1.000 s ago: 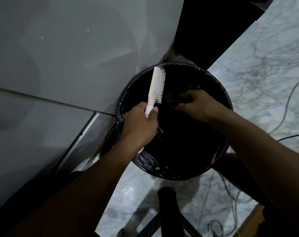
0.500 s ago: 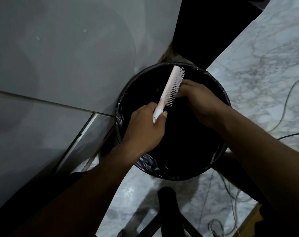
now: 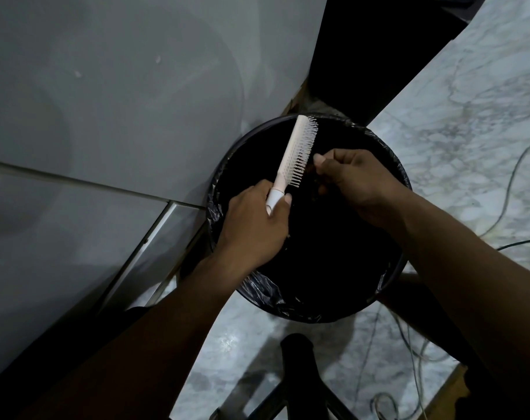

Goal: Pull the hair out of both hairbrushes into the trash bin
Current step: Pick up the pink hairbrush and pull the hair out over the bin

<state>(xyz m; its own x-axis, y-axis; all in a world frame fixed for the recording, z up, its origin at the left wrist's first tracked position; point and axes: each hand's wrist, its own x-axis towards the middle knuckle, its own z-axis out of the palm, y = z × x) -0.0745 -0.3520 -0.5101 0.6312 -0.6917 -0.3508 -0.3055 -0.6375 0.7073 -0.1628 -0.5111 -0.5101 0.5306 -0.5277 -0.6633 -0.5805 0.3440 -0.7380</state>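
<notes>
Marble flooring (image 3: 457, 122) and a grey cabinet front (image 3: 106, 101) frame a round trash bin (image 3: 227, 165) lined with a black bag. Over it, the left hand (image 3: 254, 225) is wrapped around the handle of one white hairbrush (image 3: 294, 153), bristles facing right. The right hand (image 3: 357, 183) is curled, fingertips pinched beside the bristles; what they hold cannot be told. Only one brush is visible, and the bin's inside is too dark to read.

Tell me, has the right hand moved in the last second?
Yes. The right hand went up toward the bin's far rim, then came back beside the hairbrush bristles.
</notes>
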